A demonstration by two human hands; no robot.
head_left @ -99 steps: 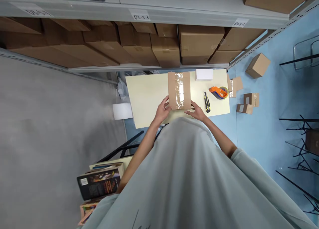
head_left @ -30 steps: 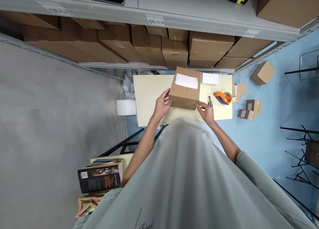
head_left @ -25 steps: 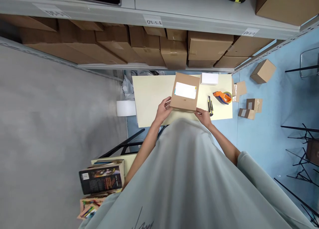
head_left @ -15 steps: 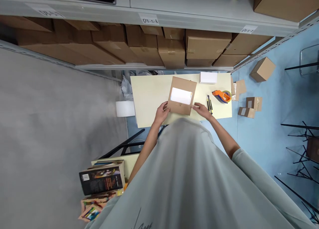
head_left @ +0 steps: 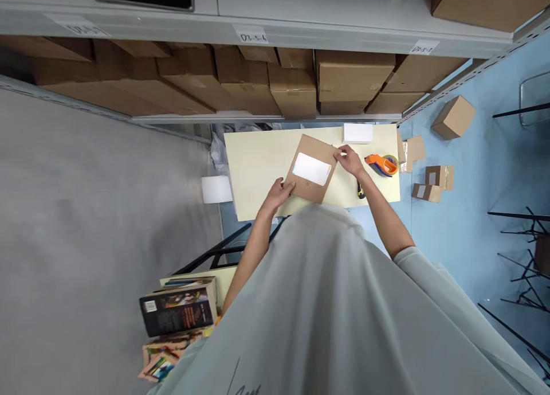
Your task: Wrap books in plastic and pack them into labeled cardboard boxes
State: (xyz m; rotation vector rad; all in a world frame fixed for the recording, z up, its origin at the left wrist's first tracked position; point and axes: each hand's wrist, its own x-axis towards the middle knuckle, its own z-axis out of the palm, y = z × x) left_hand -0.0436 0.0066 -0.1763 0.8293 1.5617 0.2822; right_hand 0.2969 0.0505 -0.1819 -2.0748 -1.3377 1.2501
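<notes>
A flat brown cardboard package [head_left: 305, 189] with a white label [head_left: 311, 168] is over the pale yellow table [head_left: 258, 154], turned slightly clockwise. My left hand [head_left: 279, 194] grips its lower left corner, thumb on top. At the upper right corner, my right hand [head_left: 349, 159] pinches the edge. To the right of that hand lies an orange tape dispenser [head_left: 380, 164]. A box cutter [head_left: 360, 190] is partly hidden beneath my right forearm. Behind the package, a white box [head_left: 358, 133] sits at the table's back edge.
A metal shelf [head_left: 301, 31] full of brown boxes [head_left: 294, 91] spans the far side. Small cartons [head_left: 438, 177] lie on the blue floor at right. Books [head_left: 180, 309] are stacked at lower left, near a white cylinder [head_left: 216, 189].
My right hand has moved up from the package's lower right side to its upper right corner. The package has turned slightly clockwise, and my forearm now covers part of the box cutter.
</notes>
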